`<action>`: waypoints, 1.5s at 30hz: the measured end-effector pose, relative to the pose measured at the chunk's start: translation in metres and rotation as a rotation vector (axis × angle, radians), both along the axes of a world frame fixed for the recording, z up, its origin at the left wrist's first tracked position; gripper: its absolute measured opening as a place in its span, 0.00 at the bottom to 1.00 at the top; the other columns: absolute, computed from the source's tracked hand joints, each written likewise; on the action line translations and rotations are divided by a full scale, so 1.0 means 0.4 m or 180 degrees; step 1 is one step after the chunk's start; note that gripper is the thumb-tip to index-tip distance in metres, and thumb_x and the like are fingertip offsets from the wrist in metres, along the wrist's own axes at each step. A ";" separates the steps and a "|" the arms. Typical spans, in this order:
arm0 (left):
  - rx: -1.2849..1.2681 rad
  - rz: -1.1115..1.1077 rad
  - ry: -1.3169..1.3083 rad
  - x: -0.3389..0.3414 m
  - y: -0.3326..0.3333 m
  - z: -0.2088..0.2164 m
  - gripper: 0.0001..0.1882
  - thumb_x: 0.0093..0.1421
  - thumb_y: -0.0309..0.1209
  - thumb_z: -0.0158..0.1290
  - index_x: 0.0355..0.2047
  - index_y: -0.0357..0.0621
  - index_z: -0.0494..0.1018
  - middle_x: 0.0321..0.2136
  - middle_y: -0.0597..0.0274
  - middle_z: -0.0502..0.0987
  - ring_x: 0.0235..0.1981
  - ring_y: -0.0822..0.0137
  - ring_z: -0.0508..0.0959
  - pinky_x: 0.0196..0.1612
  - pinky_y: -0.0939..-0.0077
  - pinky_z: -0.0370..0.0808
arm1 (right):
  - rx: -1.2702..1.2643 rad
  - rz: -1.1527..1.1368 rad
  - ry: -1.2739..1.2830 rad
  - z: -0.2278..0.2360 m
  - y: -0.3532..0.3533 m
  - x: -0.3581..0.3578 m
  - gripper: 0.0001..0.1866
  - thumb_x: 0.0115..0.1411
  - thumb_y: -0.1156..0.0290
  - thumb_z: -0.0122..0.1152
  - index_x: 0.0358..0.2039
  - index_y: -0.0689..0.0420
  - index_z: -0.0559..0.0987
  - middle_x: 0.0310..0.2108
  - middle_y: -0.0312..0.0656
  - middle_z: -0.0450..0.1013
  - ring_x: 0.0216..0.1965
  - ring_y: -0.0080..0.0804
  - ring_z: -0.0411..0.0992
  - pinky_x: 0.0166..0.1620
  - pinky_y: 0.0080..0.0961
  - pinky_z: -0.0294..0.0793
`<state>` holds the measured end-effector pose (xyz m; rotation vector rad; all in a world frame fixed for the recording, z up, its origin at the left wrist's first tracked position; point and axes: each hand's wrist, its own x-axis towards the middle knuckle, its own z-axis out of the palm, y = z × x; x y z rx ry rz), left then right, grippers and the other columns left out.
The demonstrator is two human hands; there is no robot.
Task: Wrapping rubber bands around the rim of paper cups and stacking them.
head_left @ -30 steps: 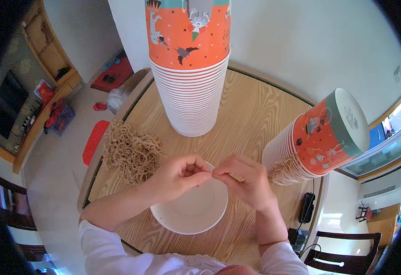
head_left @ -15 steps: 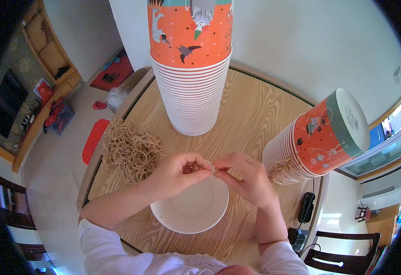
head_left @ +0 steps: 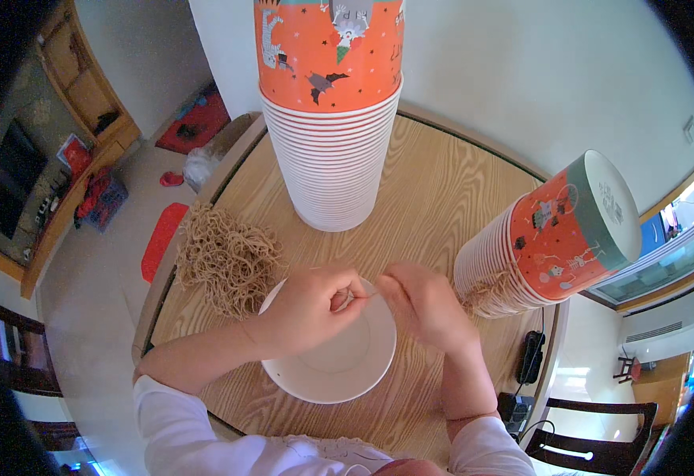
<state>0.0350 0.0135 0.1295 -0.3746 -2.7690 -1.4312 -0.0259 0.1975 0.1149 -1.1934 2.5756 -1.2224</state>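
Note:
My left hand (head_left: 315,311) and my right hand (head_left: 425,308) are close together above a white paper bucket (head_left: 331,385), fingers pinched. A thin pale strand shows faintly between their fingertips. Its ends are hidden by the fingers. The bucket has its open mouth facing up, and its inside is bare white. Beyond my left forearm lies a tangled heap of tan string (head_left: 228,262). More tan string (head_left: 494,297) rests against a stack of orange and white paper buckets (head_left: 549,238) to the right of my right hand.
A tall stack of nested paper buckets (head_left: 327,159) stands at the far middle of the wooden table (head_left: 434,174). A black adapter (head_left: 529,357) with cables sits at the right edge. A dark chair (head_left: 601,444) is at lower right.
My hands have drawn slightly apart, leaving a thin strand between them. The left hand has turned and curled more tightly. The buckets and the string heap have stayed put.

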 end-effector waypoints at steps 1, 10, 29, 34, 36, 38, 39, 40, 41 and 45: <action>0.0001 0.0003 -0.0004 0.000 0.002 -0.006 0.05 0.50 0.25 0.55 0.26 0.41 0.70 0.16 0.64 0.69 0.15 0.72 0.68 0.19 0.76 0.64 | 0.0001 0.0003 -0.0004 -0.008 0.003 -0.004 0.06 0.57 0.72 0.53 0.27 0.61 0.71 0.25 0.49 0.69 0.28 0.48 0.68 0.30 0.33 0.67; -0.0695 0.0007 0.0309 -0.003 0.018 -0.036 0.05 0.48 0.27 0.54 0.23 0.43 0.68 0.20 0.60 0.73 0.23 0.58 0.75 0.27 0.64 0.70 | 0.0657 -0.0033 -0.0097 -0.048 0.021 -0.025 0.07 0.56 0.70 0.51 0.30 0.59 0.73 0.28 0.47 0.71 0.33 0.49 0.70 0.34 0.37 0.69; -0.0901 -0.0148 0.0527 -0.019 0.029 -0.050 0.05 0.49 0.27 0.53 0.25 0.42 0.68 0.21 0.59 0.73 0.24 0.57 0.75 0.27 0.63 0.70 | 0.0792 0.0065 -0.0225 -0.036 0.021 -0.022 0.07 0.53 0.73 0.51 0.33 0.60 0.75 0.30 0.47 0.72 0.33 0.47 0.71 0.35 0.36 0.70; -0.0968 -0.0180 0.0544 -0.019 0.032 -0.047 0.05 0.49 0.27 0.53 0.25 0.42 0.68 0.21 0.59 0.73 0.24 0.57 0.75 0.27 0.63 0.71 | 0.0664 0.0010 -0.0240 -0.037 0.018 -0.019 0.08 0.52 0.75 0.52 0.33 0.60 0.75 0.30 0.47 0.72 0.32 0.46 0.71 0.34 0.34 0.71; -0.0996 -0.0162 0.0549 -0.024 0.033 -0.048 0.05 0.49 0.28 0.53 0.25 0.42 0.68 0.21 0.59 0.73 0.24 0.57 0.76 0.27 0.63 0.71 | 0.0293 0.0159 -0.0305 -0.026 0.014 -0.022 0.07 0.52 0.77 0.53 0.33 0.61 0.74 0.29 0.47 0.72 0.31 0.45 0.71 0.33 0.33 0.71; -0.0991 -0.0131 0.0494 -0.023 0.035 -0.047 0.05 0.50 0.28 0.53 0.25 0.42 0.68 0.21 0.58 0.73 0.25 0.57 0.76 0.27 0.63 0.71 | 0.0263 0.0225 -0.0304 -0.029 0.017 -0.026 0.07 0.52 0.77 0.53 0.33 0.61 0.74 0.28 0.46 0.72 0.31 0.45 0.71 0.33 0.32 0.71; -0.0990 -0.0098 0.0441 -0.021 0.036 -0.047 0.05 0.50 0.29 0.53 0.25 0.42 0.68 0.21 0.58 0.73 0.25 0.57 0.76 0.28 0.63 0.72 | 0.0228 0.0293 -0.0301 -0.031 0.018 -0.027 0.07 0.52 0.77 0.53 0.33 0.61 0.74 0.28 0.46 0.72 0.30 0.44 0.72 0.32 0.31 0.71; -0.0991 -0.0097 0.0441 -0.021 0.037 -0.049 0.05 0.50 0.29 0.53 0.25 0.42 0.68 0.21 0.58 0.73 0.25 0.57 0.76 0.28 0.63 0.72 | 0.0227 0.0294 -0.0300 -0.030 0.019 -0.028 0.07 0.52 0.77 0.53 0.33 0.61 0.74 0.28 0.46 0.72 0.30 0.44 0.72 0.32 0.31 0.71; -0.1001 -0.0097 0.0493 -0.021 0.037 -0.052 0.05 0.50 0.29 0.53 0.25 0.42 0.69 0.21 0.58 0.74 0.25 0.57 0.76 0.28 0.63 0.72 | 0.0211 0.0322 -0.0259 -0.030 0.018 -0.028 0.06 0.52 0.77 0.53 0.32 0.61 0.74 0.28 0.46 0.72 0.30 0.44 0.72 0.32 0.31 0.71; -0.0968 -0.0102 0.0561 -0.019 0.035 -0.051 0.05 0.51 0.29 0.53 0.26 0.42 0.69 0.21 0.58 0.74 0.25 0.56 0.76 0.28 0.62 0.72 | 0.0503 0.0100 -0.0475 -0.024 0.018 -0.019 0.05 0.52 0.78 0.54 0.31 0.60 0.74 0.27 0.47 0.72 0.30 0.44 0.72 0.31 0.30 0.71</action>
